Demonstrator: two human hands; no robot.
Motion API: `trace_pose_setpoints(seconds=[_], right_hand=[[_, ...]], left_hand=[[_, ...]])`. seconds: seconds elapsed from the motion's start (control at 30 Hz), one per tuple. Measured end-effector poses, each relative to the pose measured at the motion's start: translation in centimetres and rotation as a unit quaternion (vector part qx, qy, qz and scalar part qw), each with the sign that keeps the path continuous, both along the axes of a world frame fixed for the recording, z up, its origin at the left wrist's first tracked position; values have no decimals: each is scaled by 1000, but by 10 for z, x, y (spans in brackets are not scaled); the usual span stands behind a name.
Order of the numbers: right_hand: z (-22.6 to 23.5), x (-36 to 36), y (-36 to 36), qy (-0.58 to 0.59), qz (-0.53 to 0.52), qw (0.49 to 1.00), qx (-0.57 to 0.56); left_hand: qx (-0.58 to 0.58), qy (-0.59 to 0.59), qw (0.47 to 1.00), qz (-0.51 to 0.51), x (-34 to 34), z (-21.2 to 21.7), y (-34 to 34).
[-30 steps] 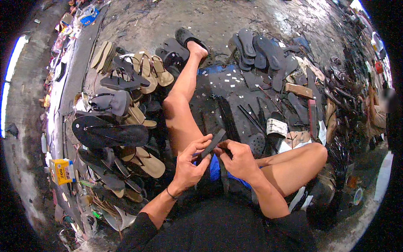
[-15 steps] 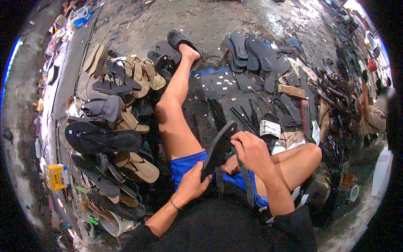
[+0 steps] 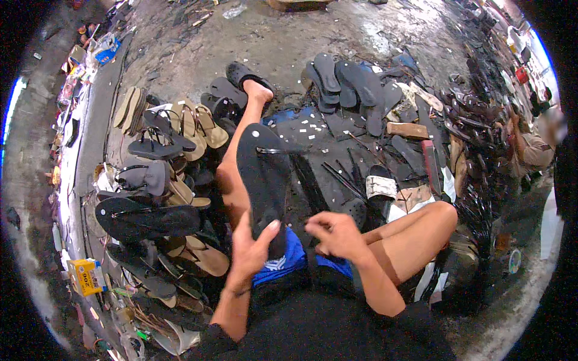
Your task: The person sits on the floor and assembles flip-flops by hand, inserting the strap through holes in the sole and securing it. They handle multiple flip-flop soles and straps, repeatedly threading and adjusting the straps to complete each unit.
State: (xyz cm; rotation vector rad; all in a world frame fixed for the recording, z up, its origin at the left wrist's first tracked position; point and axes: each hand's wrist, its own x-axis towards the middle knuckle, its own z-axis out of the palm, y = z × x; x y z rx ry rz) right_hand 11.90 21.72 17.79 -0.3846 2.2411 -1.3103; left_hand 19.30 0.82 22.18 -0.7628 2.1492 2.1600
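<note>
My left hand (image 3: 250, 249) grips the heel end of a black flip-flop sole (image 3: 262, 180), its thumb lying across the top face. The sole stands raised with its flat face toward me, and a short dark strap loop shows near its toe end. A little to the right of the sole, apart from it, my right hand (image 3: 340, 234) is held with curled fingers, slightly blurred. Whatever those fingers hold, if anything, is hidden. Behind the hands lies a bundle of thin black strips (image 3: 308, 183).
Finished-looking black and tan flip-flops (image 3: 150, 216) pile up on my left, beside a yellow box (image 3: 87, 277). Black soles (image 3: 346, 84) lie ahead. A wooden block (image 3: 407, 130) and a white-strapped slide (image 3: 381, 186) sit to the right. Another person (image 3: 533, 150) is at the far right.
My left hand has turned the sole from edge-on to face me and raised it. My right hand has moved slightly left and down, away from the sole's edge.
</note>
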Motion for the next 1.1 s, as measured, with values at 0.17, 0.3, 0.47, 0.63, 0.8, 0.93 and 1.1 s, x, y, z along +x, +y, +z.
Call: trace_pose_setpoints(seconds=[0.17, 0.3, 0.47, 0.63, 0.8, 0.93, 1.1], right_hand=[[27, -1, -15, -48, -26, 993, -106], [41, -11, -31, -73, -143, 968, -194], [47, 3, -36, 137, -167, 971, -99], [41, -2, -32, 167, -93, 977, -93], [37, -11, -28, 98, -41, 990, -88], [34, -9, -26, -33, -83, 986, -141], [32, -15, -24, -3, -17, 995, -99]], left_hand=[[-17, 115, 992, 49, -14, -18, 32], [-53, 129, 990, 25, -15, -1, 44], [-77, 134, 988, 21, -12, 2, 49], [-56, 125, 990, 26, -11, -5, 48], [4, 125, 991, 43, -11, -13, 46], [22, 98, 995, 15, -8, -20, 38], [22, 87, 996, -17, -9, -21, 31]])
